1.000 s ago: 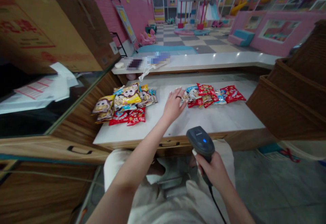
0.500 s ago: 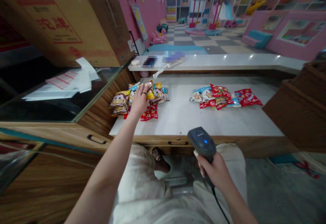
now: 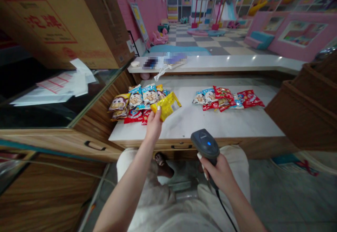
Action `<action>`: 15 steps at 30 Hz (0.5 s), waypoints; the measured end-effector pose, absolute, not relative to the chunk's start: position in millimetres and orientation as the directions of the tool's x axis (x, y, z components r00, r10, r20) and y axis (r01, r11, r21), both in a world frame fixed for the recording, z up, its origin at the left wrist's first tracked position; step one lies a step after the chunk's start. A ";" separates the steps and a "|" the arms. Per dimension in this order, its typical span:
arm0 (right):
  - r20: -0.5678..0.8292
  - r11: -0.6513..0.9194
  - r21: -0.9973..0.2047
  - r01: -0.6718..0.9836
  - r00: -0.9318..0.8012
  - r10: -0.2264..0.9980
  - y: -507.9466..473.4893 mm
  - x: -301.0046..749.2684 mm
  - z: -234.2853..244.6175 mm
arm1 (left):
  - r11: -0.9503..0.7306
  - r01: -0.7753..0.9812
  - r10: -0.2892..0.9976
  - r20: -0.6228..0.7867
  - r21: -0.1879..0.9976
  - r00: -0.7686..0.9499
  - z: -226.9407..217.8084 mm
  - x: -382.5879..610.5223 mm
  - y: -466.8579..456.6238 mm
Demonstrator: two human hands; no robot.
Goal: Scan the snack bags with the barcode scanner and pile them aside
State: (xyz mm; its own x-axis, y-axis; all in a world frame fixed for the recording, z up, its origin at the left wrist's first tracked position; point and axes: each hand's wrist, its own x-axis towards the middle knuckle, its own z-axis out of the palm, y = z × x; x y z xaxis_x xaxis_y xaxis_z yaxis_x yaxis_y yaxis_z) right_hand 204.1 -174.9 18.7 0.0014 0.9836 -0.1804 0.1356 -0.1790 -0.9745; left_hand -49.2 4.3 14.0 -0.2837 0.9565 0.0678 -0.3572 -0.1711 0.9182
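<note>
My left hand (image 3: 154, 124) is closed on a yellow snack packet (image 3: 167, 105) and holds it above the white counter (image 3: 221, 121), just right of a pile of snack packets (image 3: 135, 103) at the counter's left end. My right hand (image 3: 219, 174) grips a dark handheld barcode scanner (image 3: 205, 144) with a blue light, held in front of the counter's near edge, its cable trailing down. A second group of red and blue snack packets (image 3: 228, 98) lies spread on the counter's right half.
A large cardboard box (image 3: 65, 24) and loose papers (image 3: 60, 84) sit on a glass display case at the left. Wicker baskets (image 3: 305, 105) stand at the right. A raised white ledge (image 3: 223, 63) runs behind the counter. Drawers with handles (image 3: 93, 146) lie below.
My left hand went from the right group of packets to the left pile, took a yellow packet and lifted it toward me. The scanner hand has barely moved.
</note>
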 end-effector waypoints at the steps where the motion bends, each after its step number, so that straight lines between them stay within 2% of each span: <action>1: -0.176 -0.176 -0.975 0.134 0.008 0.984 -175.1 203.8 19.1 | -0.115 -0.438 0.973 0.013 0.892 -0.231 11.4 -39.7 2.3; 6: -0.186 -0.186 -0.975 0.121 0.015 0.982 -175.9 204.5 22.4 | 0.094 -0.573 0.968 -0.209 0.814 -0.138 -0.8 -13.7 3.7; 15: -0.206 -0.212 -0.970 0.119 0.057 0.977 -172.1 196.7 27.3 | 0.119 -0.626 0.947 -0.278 0.771 -0.163 -14.8 -10.0 7.2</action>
